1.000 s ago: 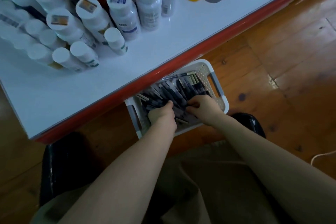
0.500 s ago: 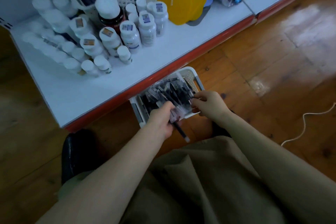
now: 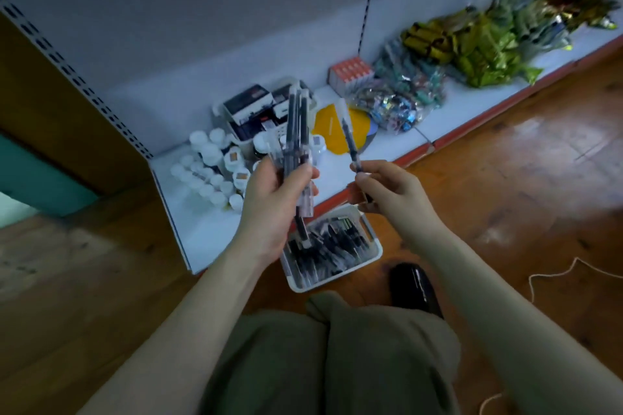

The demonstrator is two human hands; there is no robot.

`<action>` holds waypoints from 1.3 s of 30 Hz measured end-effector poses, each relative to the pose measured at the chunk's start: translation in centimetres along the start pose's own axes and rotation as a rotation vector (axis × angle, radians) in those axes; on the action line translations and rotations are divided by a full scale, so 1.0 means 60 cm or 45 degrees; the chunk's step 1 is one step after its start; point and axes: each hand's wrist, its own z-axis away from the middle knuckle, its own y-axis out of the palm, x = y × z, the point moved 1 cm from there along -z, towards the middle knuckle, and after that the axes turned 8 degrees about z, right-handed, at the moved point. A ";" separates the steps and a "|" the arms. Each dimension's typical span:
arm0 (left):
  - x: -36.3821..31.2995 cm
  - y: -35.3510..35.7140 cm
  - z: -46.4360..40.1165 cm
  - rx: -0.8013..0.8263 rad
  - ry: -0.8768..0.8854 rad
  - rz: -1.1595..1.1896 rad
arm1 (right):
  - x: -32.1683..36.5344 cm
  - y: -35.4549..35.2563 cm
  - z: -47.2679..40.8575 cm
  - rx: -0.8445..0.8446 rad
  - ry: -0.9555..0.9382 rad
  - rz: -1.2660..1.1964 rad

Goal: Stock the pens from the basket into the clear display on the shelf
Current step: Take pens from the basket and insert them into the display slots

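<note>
Pens (image 3: 296,131) upright between left fingers (image 3: 312,173)

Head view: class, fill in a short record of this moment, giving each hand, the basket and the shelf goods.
left hand: grips a bundle of pens, upright
right hand: pinches a single pen, tilted
basket: white, on the floor under the hands, many pens inside
shelf: white bottles, yellow item, foil packets
clear display: not identifiable

No text could be read: the labels on the white bottles (image 3: 215,175) at centre left (small orange patches only) and the boxes (image 3: 247,104) behind them were blurred.
</note>
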 end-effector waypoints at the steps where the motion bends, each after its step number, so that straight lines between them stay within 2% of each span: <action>1: -0.025 -0.003 -0.003 -0.032 0.079 -0.030 | 0.021 0.000 0.003 0.029 -0.032 0.011; 4: -0.103 -0.009 -0.006 -0.106 0.269 -0.021 | 0.081 0.000 0.014 0.139 -0.137 0.063; 9: -0.204 -0.016 0.004 -0.137 0.445 0.037 | 0.169 -0.002 0.028 0.334 -0.304 0.230; 15: -0.291 -0.034 0.030 -0.180 0.578 0.001 | 0.267 -0.022 0.034 0.353 -0.347 0.131; 21: -0.365 -0.033 0.057 -0.163 0.728 0.001 | 0.355 -0.051 0.044 0.405 -0.436 0.182; 26: -0.412 -0.021 0.068 -0.151 0.845 -0.001 | 0.435 -0.056 0.054 0.438 -0.600 0.534; 31: -0.439 -0.008 0.073 -0.106 0.866 -0.025 | 0.506 -0.022 0.067 0.394 -0.832 0.507; 35: -0.451 -0.020 0.066 -0.177 0.845 -0.081 | 0.526 -0.010 0.054 0.390 -0.850 0.506; 39: -0.468 -0.040 0.062 -0.218 0.811 -0.056 | 0.545 -0.023 0.005 0.158 -0.839 0.548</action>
